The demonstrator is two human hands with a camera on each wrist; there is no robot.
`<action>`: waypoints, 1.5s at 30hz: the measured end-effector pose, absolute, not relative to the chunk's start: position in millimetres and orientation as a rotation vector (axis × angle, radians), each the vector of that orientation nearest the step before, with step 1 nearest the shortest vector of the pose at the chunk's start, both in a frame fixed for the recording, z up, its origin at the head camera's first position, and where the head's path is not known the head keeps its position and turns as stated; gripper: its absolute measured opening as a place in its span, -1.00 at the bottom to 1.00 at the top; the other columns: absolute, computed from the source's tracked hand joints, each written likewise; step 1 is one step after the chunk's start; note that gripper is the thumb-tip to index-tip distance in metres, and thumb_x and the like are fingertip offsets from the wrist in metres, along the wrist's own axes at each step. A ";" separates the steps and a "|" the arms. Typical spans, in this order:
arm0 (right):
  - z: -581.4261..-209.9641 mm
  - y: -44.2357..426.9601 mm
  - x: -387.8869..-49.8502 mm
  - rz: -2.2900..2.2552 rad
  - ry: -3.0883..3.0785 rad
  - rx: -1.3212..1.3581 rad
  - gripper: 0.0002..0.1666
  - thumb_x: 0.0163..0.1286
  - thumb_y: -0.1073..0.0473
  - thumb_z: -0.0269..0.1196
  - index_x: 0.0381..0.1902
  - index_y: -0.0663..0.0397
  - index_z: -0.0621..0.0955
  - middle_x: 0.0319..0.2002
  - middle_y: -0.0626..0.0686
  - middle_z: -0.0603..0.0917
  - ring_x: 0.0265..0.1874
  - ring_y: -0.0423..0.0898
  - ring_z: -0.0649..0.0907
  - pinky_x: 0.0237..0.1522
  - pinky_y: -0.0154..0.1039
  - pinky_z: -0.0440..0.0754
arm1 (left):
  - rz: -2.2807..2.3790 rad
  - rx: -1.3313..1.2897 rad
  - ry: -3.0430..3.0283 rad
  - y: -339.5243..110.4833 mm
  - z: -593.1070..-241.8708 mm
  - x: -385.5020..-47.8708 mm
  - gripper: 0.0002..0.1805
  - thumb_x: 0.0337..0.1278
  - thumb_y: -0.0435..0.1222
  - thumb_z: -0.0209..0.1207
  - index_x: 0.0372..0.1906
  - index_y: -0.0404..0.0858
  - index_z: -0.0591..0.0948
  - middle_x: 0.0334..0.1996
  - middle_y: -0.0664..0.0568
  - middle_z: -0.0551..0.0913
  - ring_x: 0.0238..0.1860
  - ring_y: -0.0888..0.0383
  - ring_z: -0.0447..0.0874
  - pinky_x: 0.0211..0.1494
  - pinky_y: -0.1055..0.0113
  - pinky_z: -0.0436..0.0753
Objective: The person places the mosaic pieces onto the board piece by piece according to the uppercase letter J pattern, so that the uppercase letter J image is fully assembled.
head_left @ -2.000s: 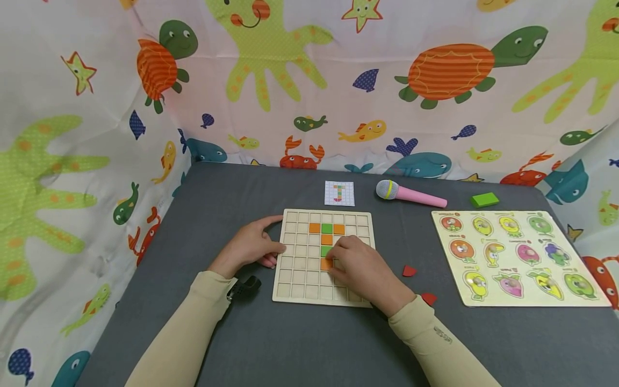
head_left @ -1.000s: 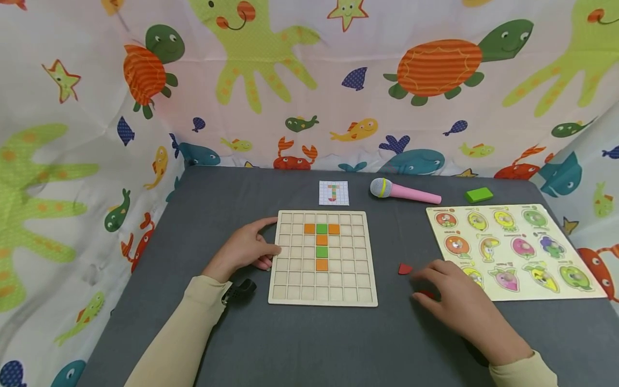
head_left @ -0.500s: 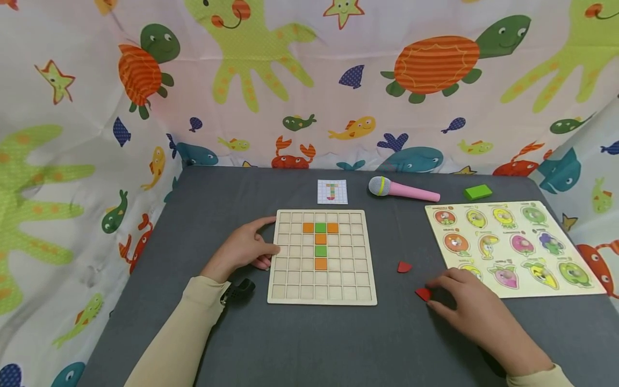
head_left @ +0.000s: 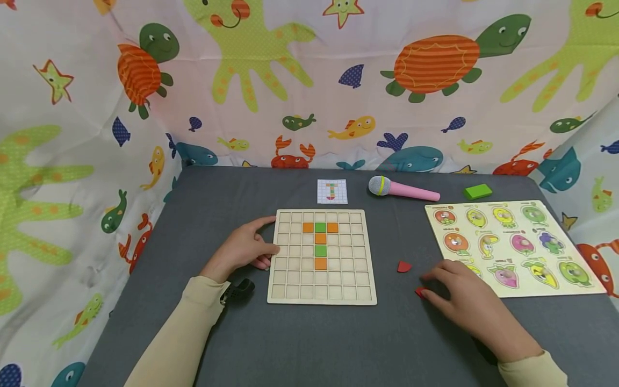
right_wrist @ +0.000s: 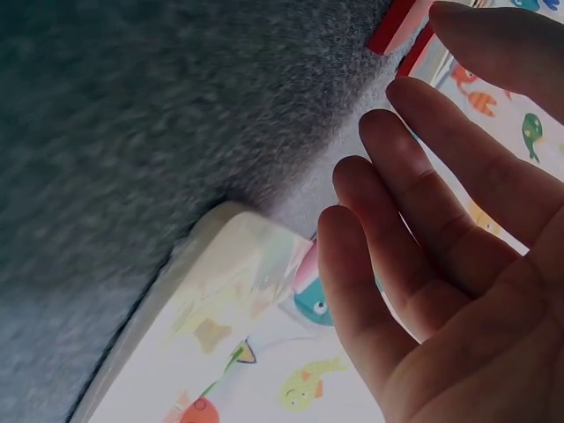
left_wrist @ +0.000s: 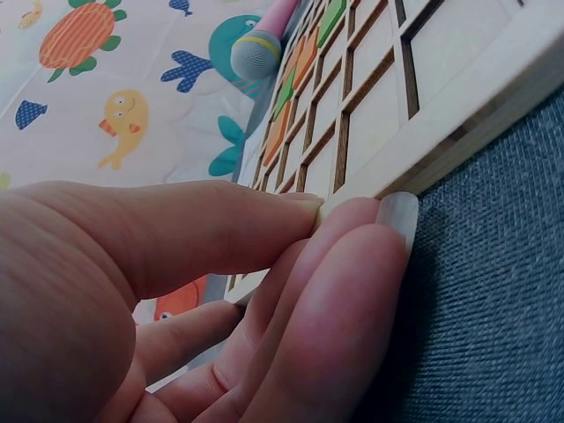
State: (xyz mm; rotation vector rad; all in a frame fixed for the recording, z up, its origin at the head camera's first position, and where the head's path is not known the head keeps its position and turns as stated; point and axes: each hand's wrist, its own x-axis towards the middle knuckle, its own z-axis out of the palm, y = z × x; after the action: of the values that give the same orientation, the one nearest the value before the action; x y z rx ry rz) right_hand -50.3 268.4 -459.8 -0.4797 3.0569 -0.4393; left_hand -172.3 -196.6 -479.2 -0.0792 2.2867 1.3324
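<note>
A wooden grid board (head_left: 294, 279) lies in the middle of the dark table, with orange and green square tiles in a T-like pattern. My left hand (head_left: 240, 250) holds its left edge; in the left wrist view the thumb meets the rim and other fingers curl beside it. To the right, my right hand (head_left: 476, 309) hovers with thumb and fingers apart around a red quarter-round piece (head_left: 419, 292), partly covered by the thumb. A second red piece (head_left: 404, 266) lies slightly farther away. The right wrist view has a red piece (right_wrist: 395, 25) beyond the fingertips.
A pattern card (head_left: 332, 192) lies behind the board. Beside it are a pink toy microphone (head_left: 413, 191) and a green block (head_left: 477, 191). A fruit puzzle board (head_left: 519, 215) covers the right side, its near-left corner behind my right hand. A printed cloth stands behind and left.
My right hand has left an orange tile on the grid board and moved right to the nearer red piece. The left hand stays at the board's edge. The head view has shifted slightly.
</note>
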 end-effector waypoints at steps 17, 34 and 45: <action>-465.5 244.2 -90.5 -0.456 3.054 -0.579 -0.68 0.27 0.07 0.62 -0.07 0.04 0.82 -0.12 0.00 0.72 -0.11 -0.03 0.66 -0.01 0.08 0.78 | 1.373 -0.074 2.252 -197.6 -477.8 -168.8 -0.04 0.22 -0.27 0.51 0.68 0.09 0.33 -0.44 -0.18 0.73 -0.52 0.03 0.82 -0.35 0.14 0.88; -461.3 210.4 -101.7 -0.471 3.052 -0.672 -0.80 0.33 0.10 0.58 -0.13 -0.04 0.82 -0.17 -0.08 0.70 -0.11 -0.08 0.63 -0.03 0.01 0.78 | 1.358 -0.082 2.274 -197.3 -478.9 -169.7 -0.04 0.21 -0.24 0.52 0.67 0.10 0.34 -0.45 -0.16 0.73 -0.53 0.05 0.82 -0.36 0.17 0.87; -448.0 137.1 -108.2 -0.538 2.995 -0.911 -0.83 0.36 0.03 0.56 -0.16 -0.08 0.83 -0.15 -0.09 0.74 -0.05 -0.12 0.65 -0.03 -0.11 0.81 | 1.364 -0.079 2.265 -197.2 -476.0 -170.3 -0.04 0.21 -0.25 0.51 0.68 0.11 0.34 -0.43 -0.17 0.74 -0.53 0.04 0.82 -0.37 0.16 0.87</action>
State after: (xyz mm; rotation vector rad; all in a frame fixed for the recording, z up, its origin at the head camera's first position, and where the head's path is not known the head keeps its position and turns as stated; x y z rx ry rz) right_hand -108.2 137.1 -448.0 -0.9110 2.9946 -0.5385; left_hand -170.3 -197.2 -476.0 -0.0793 2.2652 1.3644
